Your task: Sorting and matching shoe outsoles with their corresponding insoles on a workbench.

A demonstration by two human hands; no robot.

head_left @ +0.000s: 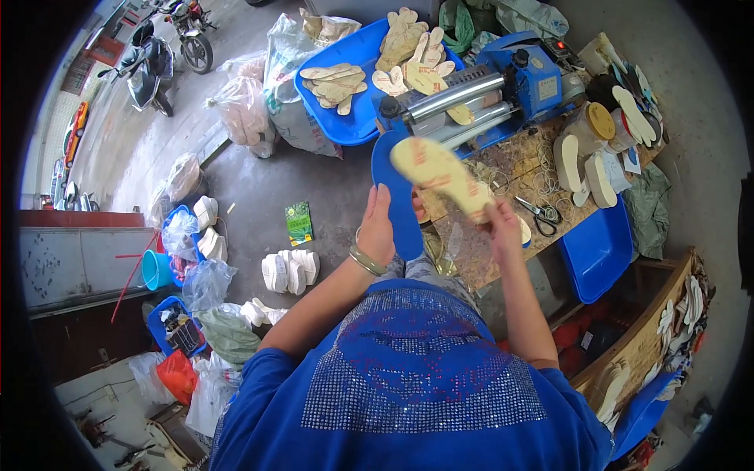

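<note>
My right hand (503,228) grips the near end of a cream insole (441,174) with red print, held flat and angled up toward a blue roller machine (479,98). My left hand (377,228) rests with its fingers against the edge of a blue tray (397,204) that sticks out from under the machine; a bracelet is on that wrist. The insole's far end hovers over this tray, just short of the machine's metal rollers.
A large blue tray (353,118) with several cream insoles sits behind the machine. Scissors (540,216), rubber bands, white soles (577,169) and a glue tub lie on the worn bench. Another blue tray (597,251) hangs off its right. White soles (290,271), bags and motorbikes stand at left.
</note>
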